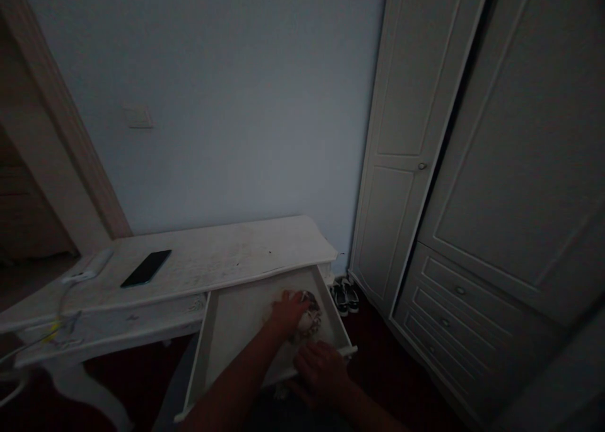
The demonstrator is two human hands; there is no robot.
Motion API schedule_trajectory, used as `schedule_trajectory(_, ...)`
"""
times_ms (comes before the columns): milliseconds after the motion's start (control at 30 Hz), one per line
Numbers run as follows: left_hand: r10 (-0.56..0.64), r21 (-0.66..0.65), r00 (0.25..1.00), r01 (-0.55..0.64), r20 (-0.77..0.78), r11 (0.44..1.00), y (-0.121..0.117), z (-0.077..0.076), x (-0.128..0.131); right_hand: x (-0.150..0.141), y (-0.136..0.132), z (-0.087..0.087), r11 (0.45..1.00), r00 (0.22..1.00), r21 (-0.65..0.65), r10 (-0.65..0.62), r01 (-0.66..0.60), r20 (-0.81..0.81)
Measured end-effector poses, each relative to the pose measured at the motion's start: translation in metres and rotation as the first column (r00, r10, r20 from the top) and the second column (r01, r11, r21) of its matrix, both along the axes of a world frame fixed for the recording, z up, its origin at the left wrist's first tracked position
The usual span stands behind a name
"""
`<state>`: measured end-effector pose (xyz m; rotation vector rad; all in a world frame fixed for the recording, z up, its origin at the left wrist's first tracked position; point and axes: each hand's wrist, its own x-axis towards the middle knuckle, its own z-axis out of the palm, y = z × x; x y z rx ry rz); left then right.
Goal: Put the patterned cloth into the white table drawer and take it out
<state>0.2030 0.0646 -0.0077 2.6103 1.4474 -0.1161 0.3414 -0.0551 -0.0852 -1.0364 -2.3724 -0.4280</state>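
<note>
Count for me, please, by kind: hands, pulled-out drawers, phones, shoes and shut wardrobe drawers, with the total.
Left hand and right hand: 2
Pulled-out drawer: 1
Phone: 1
Shoes: 2
Shut wardrobe drawers: 3
Total: 9
Not counted: patterned contents by the left hand, too dim to separate.

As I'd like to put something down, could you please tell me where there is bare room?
Desktop: between the phone and the right end, except small specks. Open drawer: between its left wall and the left forearm. Crowded: the drawer's right half, with left hand, right hand, patterned item.
</note>
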Motion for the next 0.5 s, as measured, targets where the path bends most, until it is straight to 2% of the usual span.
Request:
schedule_trajectory(67,-0.085,-0.015,0.996,0.085,0.008,0.996,-0.007,-0.003,0.008,0.0,0.002,-0.003,1.0,1.0,-0.002,0.0,0.0,-0.012)
schedule_trajectory(133,-0.133,-0.035,0.991,0.133,0.005,0.99,-0.015,-0.004,0.005,0.001,0.003,-0.004,1.0,1.0,-0.007,0.004,-0.004,-0.017)
schedule_trajectory(267,-0.163,-0.062,0.986,0.162,-0.02,0.985,-0.031,-0.007,-0.026,0.002,0.001,0.002,0.999,0.999,-0.019,0.034,-0.034,-0.008)
schedule_trajectory(367,-0.131,-0.078,0.99,0.127,-0.05,0.989,-0.039,-0.008,-0.057,0.003,-0.001,0.01,0.999,0.999,-0.022,0.033,-0.033,0.004)
schedule_trajectory(500,-0.017,-0.096,0.992,0.004,-0.128,0.995,-0.032,-0.006,-0.097,0.002,-0.002,0.013,1.0,1.0,-0.012,0.009,-0.009,0.015)
